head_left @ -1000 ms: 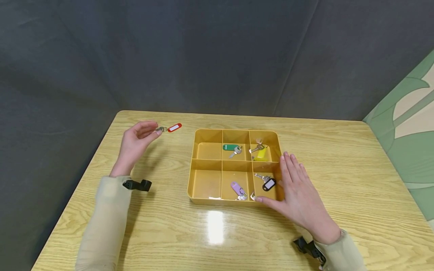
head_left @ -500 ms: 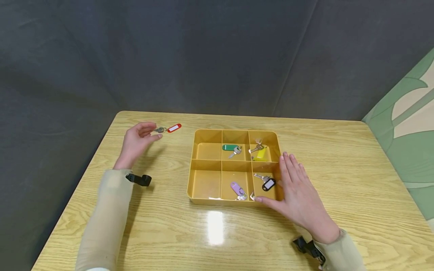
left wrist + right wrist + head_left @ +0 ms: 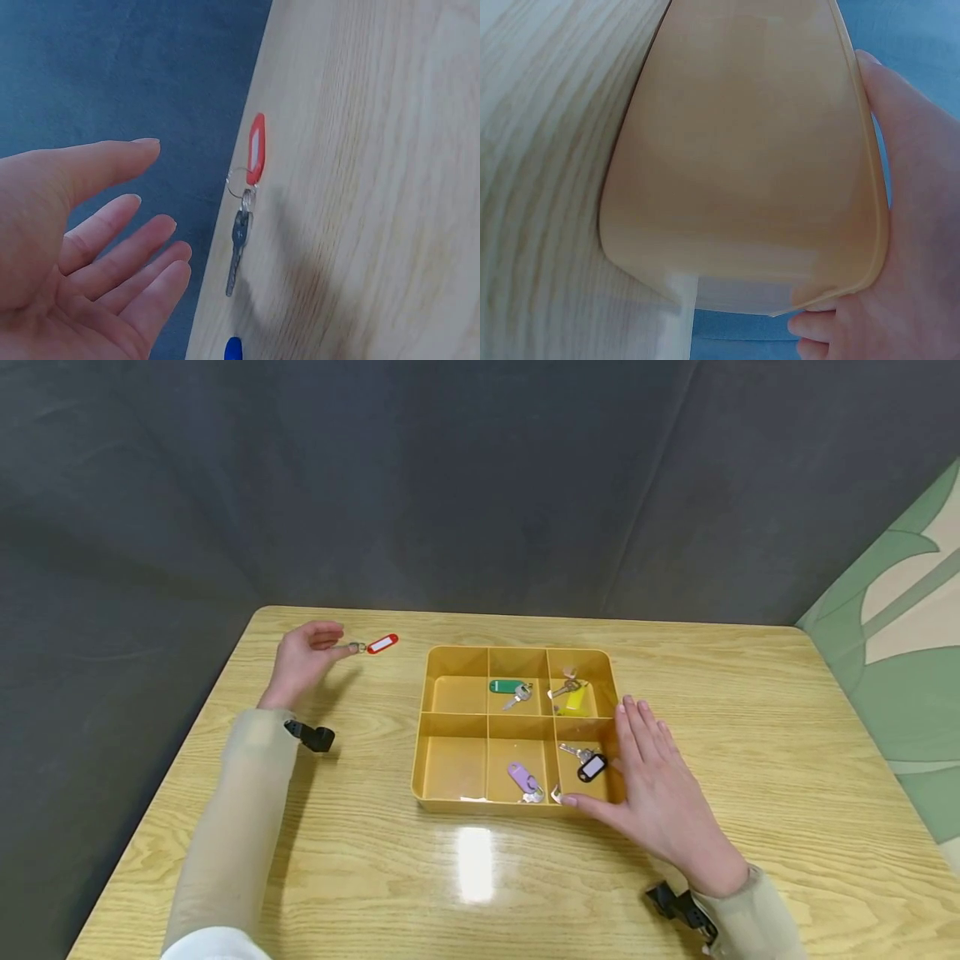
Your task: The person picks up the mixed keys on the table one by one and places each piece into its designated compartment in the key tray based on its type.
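My left hand (image 3: 303, 656) hovers near the table's far left corner, thumb and fingers apart. Just beyond it a key (image 3: 239, 229) lies on the wood, joined by a ring to a red key tag (image 3: 383, 644). In the left wrist view the hand is clear of this key. My right hand (image 3: 667, 797) rests against the right side of a yellow divided tray (image 3: 480, 807), fingers straight along its wall and thumb at the front rim. Inside are keys with a green tag (image 3: 506, 687), a yellow tag (image 3: 576, 702), a purple tag (image 3: 521, 776) and a black tag (image 3: 592, 768).
The tip of a blue object (image 3: 233, 349) shows on the table at the bottom of the left wrist view. A dark cloth (image 3: 450, 485) hangs behind the table (image 3: 360, 877). A green and cream patterned panel (image 3: 900, 668) stands at the right.
My left hand has moved slightly forward, and its fingers and thumb have shifted near the key. The right hand and the tray hold their places.
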Action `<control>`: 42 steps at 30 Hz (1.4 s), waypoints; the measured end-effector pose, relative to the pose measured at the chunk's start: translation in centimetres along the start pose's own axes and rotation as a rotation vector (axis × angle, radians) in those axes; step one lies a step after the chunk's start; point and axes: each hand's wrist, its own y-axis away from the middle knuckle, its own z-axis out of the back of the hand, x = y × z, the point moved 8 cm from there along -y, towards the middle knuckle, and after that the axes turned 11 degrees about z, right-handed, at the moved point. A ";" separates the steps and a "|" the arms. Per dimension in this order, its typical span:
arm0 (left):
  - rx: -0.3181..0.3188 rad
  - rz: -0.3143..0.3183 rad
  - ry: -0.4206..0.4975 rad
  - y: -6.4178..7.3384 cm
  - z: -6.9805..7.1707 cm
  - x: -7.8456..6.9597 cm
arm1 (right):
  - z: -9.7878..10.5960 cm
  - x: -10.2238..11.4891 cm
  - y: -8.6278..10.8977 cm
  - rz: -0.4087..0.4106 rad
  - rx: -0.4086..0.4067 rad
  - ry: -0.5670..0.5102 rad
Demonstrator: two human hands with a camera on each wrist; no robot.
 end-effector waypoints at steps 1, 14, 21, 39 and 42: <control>0.000 -0.003 -0.010 -0.2 0.0 0.0 | 0.0 0.0 0.0 0.002 0.000 0.001; 0.000 0.015 -0.072 -2.2 0.1 0.3 | 0.0 0.0 0.0 -0.003 0.000 0.006; 0.013 0.039 -0.070 -2.9 -0.4 1.0 | 0.0 0.0 0.1 -0.001 -0.004 0.009; 0.029 0.055 -0.166 -3.4 -0.8 1.7 | -0.1 -0.1 0.0 -0.006 -0.002 -0.002; 0.043 0.062 -0.184 -3.5 -1.0 2.0 | -0.1 -0.1 0.0 -0.005 -0.005 -0.005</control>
